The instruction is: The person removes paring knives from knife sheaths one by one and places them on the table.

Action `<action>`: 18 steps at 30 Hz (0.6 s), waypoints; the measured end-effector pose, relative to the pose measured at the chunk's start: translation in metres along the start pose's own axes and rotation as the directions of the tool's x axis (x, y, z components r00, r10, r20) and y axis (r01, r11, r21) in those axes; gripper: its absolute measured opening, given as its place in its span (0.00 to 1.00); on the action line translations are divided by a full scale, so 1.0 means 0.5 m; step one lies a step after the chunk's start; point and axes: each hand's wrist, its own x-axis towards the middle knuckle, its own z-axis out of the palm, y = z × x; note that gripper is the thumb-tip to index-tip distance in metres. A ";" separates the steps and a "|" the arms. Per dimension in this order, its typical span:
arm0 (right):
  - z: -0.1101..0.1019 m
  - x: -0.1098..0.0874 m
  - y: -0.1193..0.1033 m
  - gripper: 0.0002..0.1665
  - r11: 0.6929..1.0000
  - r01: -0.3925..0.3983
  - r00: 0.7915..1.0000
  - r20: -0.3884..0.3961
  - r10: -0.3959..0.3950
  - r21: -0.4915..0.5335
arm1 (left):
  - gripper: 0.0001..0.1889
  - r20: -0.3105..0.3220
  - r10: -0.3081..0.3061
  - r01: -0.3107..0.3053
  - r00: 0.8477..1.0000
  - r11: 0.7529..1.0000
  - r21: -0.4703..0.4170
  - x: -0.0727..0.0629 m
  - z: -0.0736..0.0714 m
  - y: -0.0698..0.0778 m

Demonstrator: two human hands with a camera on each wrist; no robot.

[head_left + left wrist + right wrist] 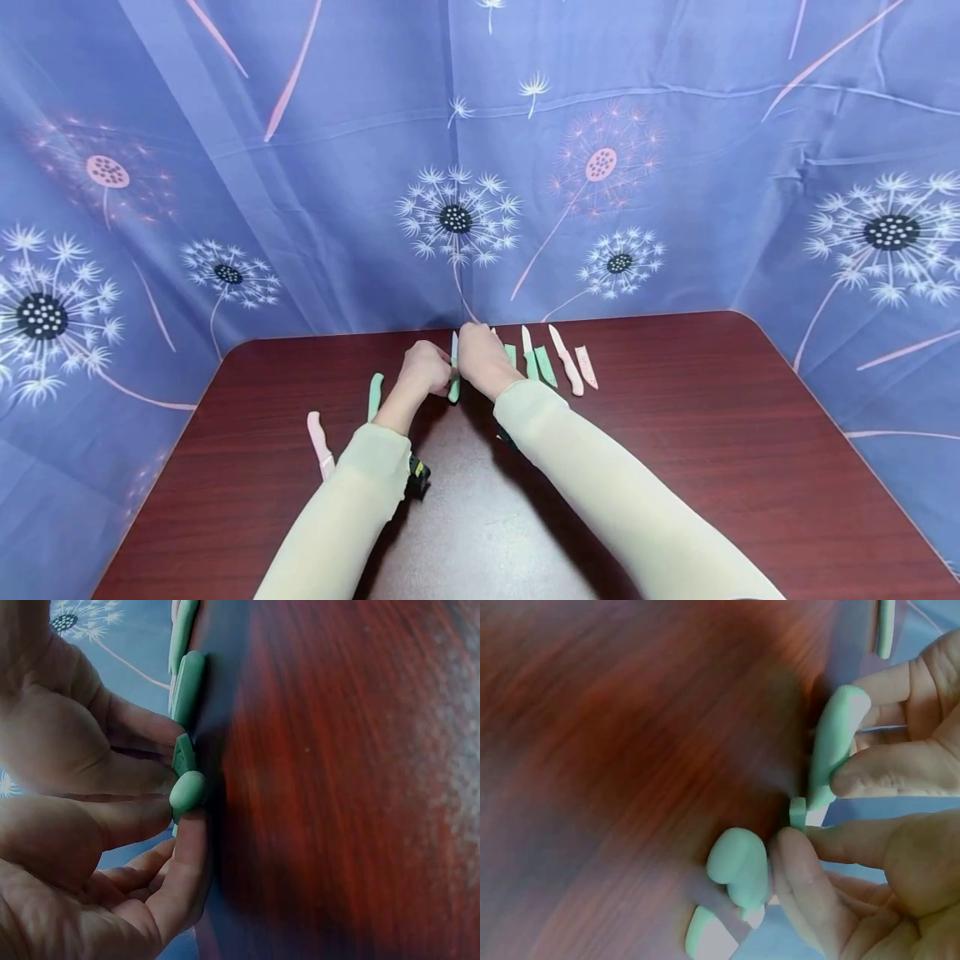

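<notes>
A green-handled knife (pixel 454 390) lies near the back edge of the table, its blade pointing to the wall. My left hand (pixel 426 367) pinches its green handle (pixel 838 742) between thumb and fingers. Right beside it, my right hand (pixel 482 358) pinches a small green sheath (pixel 183 754) between thumb and finger, close against the knife. In the right wrist view only the end of that sheath (pixel 798 813) shows; the fingers hide the rest. Another green handle (pixel 739 866) lies just past the right hand.
To the right stand in a row a green knife (pixel 530 360), a green sheath (pixel 546 367), a pink knife (pixel 567 362) and a pink sheath (pixel 587 367). A green knife (pixel 375 396) and a pink knife (pixel 318 437) lie left. Behind the table (pixel 712 433) hangs a blue curtain (pixel 337 208).
</notes>
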 end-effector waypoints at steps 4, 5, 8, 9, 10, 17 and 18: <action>-0.003 -0.003 -0.005 0.08 1.000 0.011 1.000 0.012 -0.011 -0.012 | 0.06 -0.027 0.037 -0.035 0.999 0.996 0.080 -0.003 0.001 0.000; -0.004 -0.004 -0.007 0.08 1.000 0.009 1.000 0.015 -0.009 -0.011 | 0.06 -0.036 0.046 -0.043 0.998 0.994 0.097 -0.004 0.001 -0.001; -0.006 -0.006 -0.011 0.09 1.000 -0.005 1.000 0.024 0.005 -0.010 | 0.04 -0.052 0.057 -0.050 0.997 0.992 0.120 -0.006 0.002 -0.002; -0.006 -0.006 -0.012 0.09 1.000 -0.010 1.000 0.026 0.010 -0.009 | 0.04 -0.057 0.059 -0.052 0.997 0.990 0.128 -0.006 0.003 -0.002; -0.007 -0.007 -0.013 0.09 1.000 -0.017 0.999 0.027 0.017 -0.003 | 0.04 -0.061 0.060 -0.051 0.996 0.990 0.131 -0.007 0.003 -0.002; -0.013 -0.011 -0.011 0.07 0.999 -0.032 0.999 0.018 0.032 0.009 | 0.08 -0.073 0.027 -0.020 0.997 0.995 0.102 -0.013 0.002 0.005; -0.014 -0.011 -0.010 0.06 0.999 -0.034 0.999 0.020 0.034 0.000 | 0.08 -0.073 0.025 -0.018 0.997 0.995 0.099 -0.014 0.002 0.005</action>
